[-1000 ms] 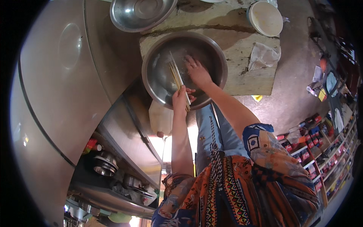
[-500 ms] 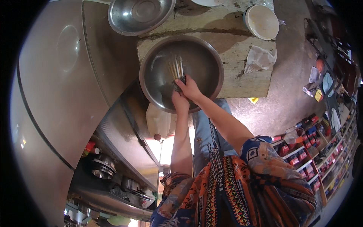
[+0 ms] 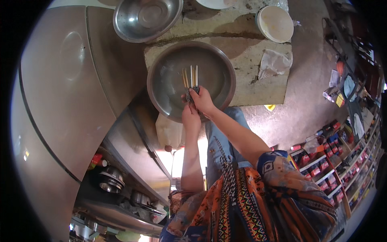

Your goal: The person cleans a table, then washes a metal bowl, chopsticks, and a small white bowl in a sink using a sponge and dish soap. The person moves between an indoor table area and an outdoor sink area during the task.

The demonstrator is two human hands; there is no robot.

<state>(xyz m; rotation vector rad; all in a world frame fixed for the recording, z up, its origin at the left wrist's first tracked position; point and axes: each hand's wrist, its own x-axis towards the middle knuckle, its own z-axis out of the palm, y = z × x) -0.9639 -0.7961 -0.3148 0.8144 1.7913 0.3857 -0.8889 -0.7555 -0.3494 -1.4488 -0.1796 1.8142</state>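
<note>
Both my hands grip a bundle of chopsticks [image 3: 191, 76] over a large steel basin [image 3: 151, 82] that holds cloudy water. The sticks, some white and some yellowish brown, point away from me with their far ends spread slightly. Dark, speckled grey stretches show at their near part, between my fingers; I cannot tell whether these are patterned handles or a scouring pad. My left hand [image 3: 191, 113] closes round the near ends, low in the basin. Just above it, my right hand [image 3: 202, 100] is wrapped on the bundle from the right, thumb on top.
The basin rests on a worn pale table [image 3: 258, 90]. Behind it are another steel basin [image 3: 150, 16] and a white bowl [image 3: 275, 24]; a crumpled whitish cloth [image 3: 275, 64] lies at right. A large metallic cabinet [image 3: 64, 92] stands left, stocked shelves [image 3: 326, 169] right.
The chopsticks were smeared by motion and now show sharply, fanned a little apart. My hands stay together on the bundle. The whole view has shifted slightly.
</note>
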